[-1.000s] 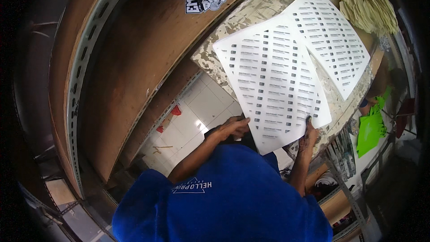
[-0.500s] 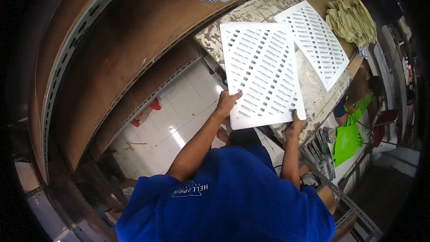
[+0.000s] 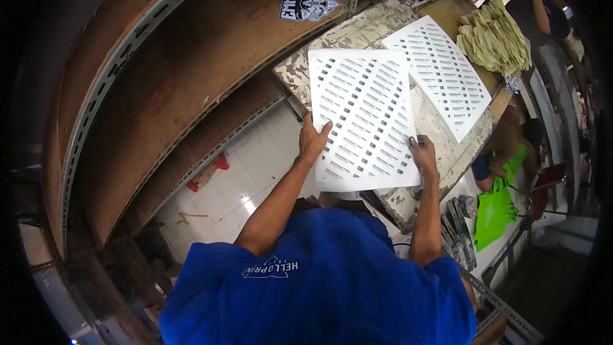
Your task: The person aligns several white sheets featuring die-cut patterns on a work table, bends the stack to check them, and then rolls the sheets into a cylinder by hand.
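A stack of white paper sheets (image 3: 365, 115), printed with slanting rows of small dark text and marks, lies partly over the table edge toward my body. My left hand (image 3: 313, 139) grips its left edge, thumb on top and fingers mostly hidden beneath or behind. At the right edge, my right hand (image 3: 424, 156) holds the stack with curled fingers. Beyond it to the right rests a second stack of similar printed sheets (image 3: 442, 76), turned at an angle, on the paint-stained table (image 3: 447, 156).
Wooden shelves (image 3: 185, 83) with a perforated metal frame stand at left. Pale yellowish folded pieces (image 3: 495, 37) are heaped at the table's far right. Bright green fabric pieces (image 3: 493, 217) hang lower right, beside another person (image 3: 511, 134). A second person's arm (image 3: 539, 6) shows at far right.
Both hands have moved farther up along the stack's side edges, away from my body. The whole view has shifted slightly; the second stack stays in place on the table.
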The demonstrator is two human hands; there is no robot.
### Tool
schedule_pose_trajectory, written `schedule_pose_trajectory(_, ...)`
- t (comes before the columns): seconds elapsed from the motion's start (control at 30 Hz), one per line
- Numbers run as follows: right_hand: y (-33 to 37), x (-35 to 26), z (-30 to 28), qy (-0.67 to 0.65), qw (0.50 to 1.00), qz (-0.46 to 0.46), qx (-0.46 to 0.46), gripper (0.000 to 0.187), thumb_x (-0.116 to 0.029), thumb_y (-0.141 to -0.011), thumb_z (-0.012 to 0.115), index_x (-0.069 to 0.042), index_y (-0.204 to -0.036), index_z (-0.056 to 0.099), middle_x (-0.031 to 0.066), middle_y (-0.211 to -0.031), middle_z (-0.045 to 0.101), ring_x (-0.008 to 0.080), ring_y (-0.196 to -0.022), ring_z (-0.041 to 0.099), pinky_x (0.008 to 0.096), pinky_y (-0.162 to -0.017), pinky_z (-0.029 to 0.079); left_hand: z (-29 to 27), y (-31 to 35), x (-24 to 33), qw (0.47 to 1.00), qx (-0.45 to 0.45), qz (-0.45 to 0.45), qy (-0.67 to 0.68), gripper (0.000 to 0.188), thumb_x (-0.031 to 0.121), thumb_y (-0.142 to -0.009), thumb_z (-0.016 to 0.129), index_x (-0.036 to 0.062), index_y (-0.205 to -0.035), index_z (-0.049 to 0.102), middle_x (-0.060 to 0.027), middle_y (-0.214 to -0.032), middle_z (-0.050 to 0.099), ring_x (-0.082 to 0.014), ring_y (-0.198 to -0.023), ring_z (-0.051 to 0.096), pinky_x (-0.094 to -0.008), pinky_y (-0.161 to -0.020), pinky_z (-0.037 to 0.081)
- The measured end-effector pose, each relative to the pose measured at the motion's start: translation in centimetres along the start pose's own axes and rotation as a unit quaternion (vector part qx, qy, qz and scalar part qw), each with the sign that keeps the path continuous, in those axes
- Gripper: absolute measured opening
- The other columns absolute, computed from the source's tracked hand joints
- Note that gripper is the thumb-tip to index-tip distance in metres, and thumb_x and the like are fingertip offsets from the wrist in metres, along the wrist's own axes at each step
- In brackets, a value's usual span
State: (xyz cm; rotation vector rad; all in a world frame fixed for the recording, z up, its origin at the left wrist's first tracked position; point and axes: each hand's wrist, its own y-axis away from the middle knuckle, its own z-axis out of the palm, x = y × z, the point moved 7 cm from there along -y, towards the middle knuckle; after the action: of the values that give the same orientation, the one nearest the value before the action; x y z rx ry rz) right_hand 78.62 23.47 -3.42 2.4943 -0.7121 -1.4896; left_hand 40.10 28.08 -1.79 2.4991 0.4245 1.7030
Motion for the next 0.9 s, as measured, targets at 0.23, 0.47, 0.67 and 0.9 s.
schedule_pose_trajectory(0.23, 1.7, -4.8, 1.5, -0.019, 0.998, -0.035, -0.056, 0.044, -0.012, -0.092, 0.061, 0.006, -0.13, 0.048, 0.0268, -0.123, 0.061, 0.0335, -0.115, 0.059, 0.0384, -0.099, 0.044, 1.2, 0.0, 0.7, 1.0, 0.002, 0.003, -0.029, 0.064, 0.015, -0.084, 0.07, -0.0002, -0.138, 0.037, -0.0248, -0.121, 0.062, -0.036, -0.109, 0.062, -0.0427, -0.092, 0.049)
schedule_pose_trajectory(0.47, 1.4, -3.9, 0.8, 0.027, 0.992, -0.108, -0.057, 0.054, -0.005, -0.08, 0.068, 0.005, -0.13, 0.05, 0.025, -0.12, 0.063, 0.0342, -0.113, 0.061, 0.0387, -0.1, 0.043, 0.1, -0.2, -0.7, 0.994, -0.068, -0.049, -0.07, 0.058, 0.01, -0.084, 0.067, -0.0029, -0.134, 0.04, -0.0258, -0.118, 0.063, -0.0356, -0.111, 0.062, -0.0417, -0.095, 0.048)
schedule_pose_trajectory(0.67, 1.3, -3.7, 0.5, 0.071, 0.991, -0.113, 0.011, 0.056, -0.006, -0.077, 0.071, 0.005, -0.129, 0.054, 0.0269, -0.119, 0.063, 0.0357, -0.113, 0.061, 0.0387, -0.099, 0.045, 0.3, -0.4, -1.1, 0.998, -0.043, -0.015, -0.048, 0.058, 0.001, -0.081, 0.068, -0.0032, -0.132, 0.041, -0.0224, -0.106, 0.068, -0.0305, -0.096, 0.068, -0.0383, -0.084, 0.053)
schedule_pose_trajectory(0.9, 2.1, -2.9, -0.3, 0.194, 0.964, -0.135, 0.12, 0.053, -0.012, -0.077, 0.072, 0.003, -0.126, 0.059, 0.0266, -0.116, 0.065, 0.0369, -0.104, 0.065, 0.0399, -0.093, 0.049, 0.7, 0.5, -1.1, 0.985, -0.066, -0.114, 0.107, 0.039, 0.011, -0.089, 0.067, -0.0047, -0.121, 0.051, -0.0191, -0.104, 0.069, -0.0262, -0.091, 0.068, -0.0355, -0.08, 0.053)
